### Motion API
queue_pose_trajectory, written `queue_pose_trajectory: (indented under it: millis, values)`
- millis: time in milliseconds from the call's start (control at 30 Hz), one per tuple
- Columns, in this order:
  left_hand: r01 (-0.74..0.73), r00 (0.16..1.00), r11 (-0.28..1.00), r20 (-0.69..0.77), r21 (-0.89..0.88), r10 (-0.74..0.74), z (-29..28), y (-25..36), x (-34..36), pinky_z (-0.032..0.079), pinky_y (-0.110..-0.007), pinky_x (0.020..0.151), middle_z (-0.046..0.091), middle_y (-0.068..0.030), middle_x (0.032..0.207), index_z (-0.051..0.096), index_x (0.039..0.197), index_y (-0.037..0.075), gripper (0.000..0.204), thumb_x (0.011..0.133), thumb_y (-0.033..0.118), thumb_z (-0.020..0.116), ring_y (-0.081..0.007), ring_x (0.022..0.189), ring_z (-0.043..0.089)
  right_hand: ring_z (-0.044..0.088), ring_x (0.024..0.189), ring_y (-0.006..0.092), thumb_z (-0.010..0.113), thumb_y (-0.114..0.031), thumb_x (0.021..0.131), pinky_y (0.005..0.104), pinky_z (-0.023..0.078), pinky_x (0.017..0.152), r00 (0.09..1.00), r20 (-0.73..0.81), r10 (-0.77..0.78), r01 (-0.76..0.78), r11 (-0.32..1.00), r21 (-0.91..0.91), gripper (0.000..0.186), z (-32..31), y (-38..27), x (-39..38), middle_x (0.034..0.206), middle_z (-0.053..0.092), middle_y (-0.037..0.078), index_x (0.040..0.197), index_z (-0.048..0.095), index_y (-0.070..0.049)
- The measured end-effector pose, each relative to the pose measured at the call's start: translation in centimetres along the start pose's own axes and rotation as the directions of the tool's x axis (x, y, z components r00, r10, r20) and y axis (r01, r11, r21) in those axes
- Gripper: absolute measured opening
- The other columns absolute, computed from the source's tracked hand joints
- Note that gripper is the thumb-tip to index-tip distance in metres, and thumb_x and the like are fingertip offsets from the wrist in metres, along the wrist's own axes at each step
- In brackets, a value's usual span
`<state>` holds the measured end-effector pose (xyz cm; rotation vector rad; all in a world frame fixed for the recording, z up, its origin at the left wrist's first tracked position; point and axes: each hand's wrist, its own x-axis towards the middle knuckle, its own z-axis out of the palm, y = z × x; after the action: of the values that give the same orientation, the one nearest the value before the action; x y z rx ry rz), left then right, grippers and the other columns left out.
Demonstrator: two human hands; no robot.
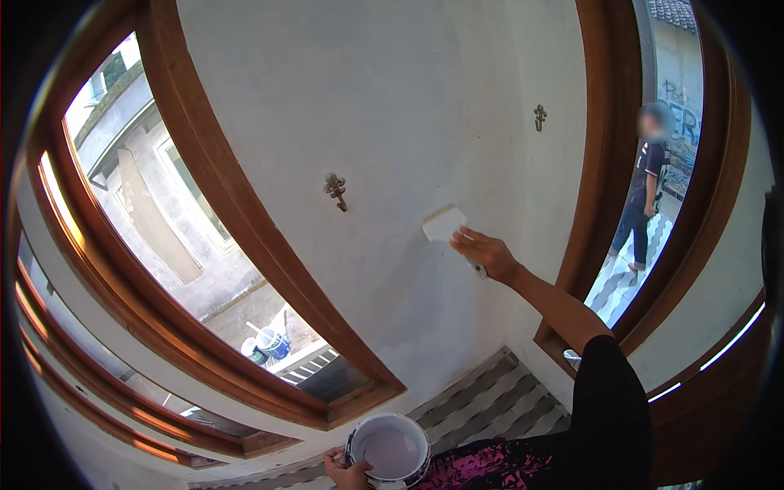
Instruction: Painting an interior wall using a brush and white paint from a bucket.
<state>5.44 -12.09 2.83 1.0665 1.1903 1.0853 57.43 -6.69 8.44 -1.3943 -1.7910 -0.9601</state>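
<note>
Gripping a broad brush (443,224) in the right hand (485,252), up at the pale wall (392,98), and holding a pail (394,423) of paint (392,456) low in front with the left hand (351,474). Seemingly partway through coating, with greyish patches (400,302) perhaps left to cover; hard to tell wet from dry.

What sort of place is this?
Probably a room in a house, though a porch is possible: a wooden window frame, an ornate wall hook and a patterned tile floor suggest it.
</note>
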Motion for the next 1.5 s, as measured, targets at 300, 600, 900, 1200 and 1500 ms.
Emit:
queue_pose_trajectory:
  millis: [300, 600, 900, 1200, 1500]
  values:
    - [-0.047, 0.998, 0.998, -0.032, -0.053, 0.045, -0.4, -1.1, 0.7, 0.043, -0.027, 0.057, 0.054, -0.0079, 0.083, 0.047, 0.109, 0.004, 0.050, 0.061, -0.007, 0.056, -0.0170, 0.070, 0.053, 0.062, 0.117, 0.0226, 0.062, -0.004, 0.083, 0.0322, 0.056, 0.077, 0.994, -0.058, -0.096, 0.085, 0.983, -0.165, 0.038, -5.4, 1.3, 5.8, 0.124, 0.066, 0.006, 0.120, 0.067, -0.010]
    - [-0.006, 1.000, 0.997, -0.010, -0.074, 0.005, 0.8, -0.8, 1.2, 0.049, -0.031, 0.062, 0.063, -0.0144, 0.087, 0.041, 0.108, 0.006, 0.059, 0.053, -0.015, 0.051, -0.0252, 0.078, 0.064, 0.066, 0.109, 0.0282, 0.071, -0.002, 0.081, 0.0345, 0.059, 0.084, 0.991, -0.116, 0.069, -0.073, 0.997, -0.027, 0.033, -1.7, 0.0, 1.3, 0.115, 0.069, 0.011, 0.113, 0.070, -0.007]
    - [-0.115, 0.988, 0.965, 0.127, 0.235, 0.087, 4.6, -0.3, 3.9, 0.044, -0.023, 0.053, 0.064, -0.0099, 0.079, 0.043, 0.107, 0.004, 0.050, 0.061, -0.011, 0.057, -0.0120, 0.063, 0.057, 0.069, 0.072, 0.0163, 0.063, -0.012, 0.090, 0.0302, 0.058, 0.063, 0.187, 0.588, 0.787, -0.745, -0.277, 0.607, 0.019, -4.8, -12.0, -6.1, 0.091, 0.070, 0.013, 0.104, 0.068, 0.000]
    - [-0.057, 0.983, 0.990, 0.180, 0.131, 0.033, 6.7, -1.0, 3.9, 0.042, -0.021, 0.054, 0.065, -0.0101, 0.078, 0.042, 0.108, 0.003, 0.051, 0.061, -0.016, 0.052, -0.0103, 0.062, 0.057, 0.067, 0.075, 0.0157, 0.060, -0.013, 0.093, 0.0291, 0.056, 0.065, 0.194, 0.882, 0.430, -0.702, -0.567, 0.431, 0.019, -6.9, -24.8, -5.4, 0.087, 0.068, 0.008, 0.099, 0.066, 0.004]
    - [-0.062, 0.984, 0.988, 0.177, 0.141, 0.037, 6.7, -2.2, 2.2, 0.044, -0.020, 0.061, 0.064, -0.0098, 0.085, 0.041, 0.106, 0.003, 0.047, 0.064, -0.017, 0.053, -0.0108, 0.071, 0.059, 0.067, 0.074, 0.0360, 0.061, -0.012, 0.079, 0.0412, 0.052, 0.068, 0.340, 0.853, 0.395, -0.903, -0.118, 0.414, 0.014, -2.1, -31.5, -5.9, 0.078, 0.068, 0.019, 0.087, 0.066, -0.001]
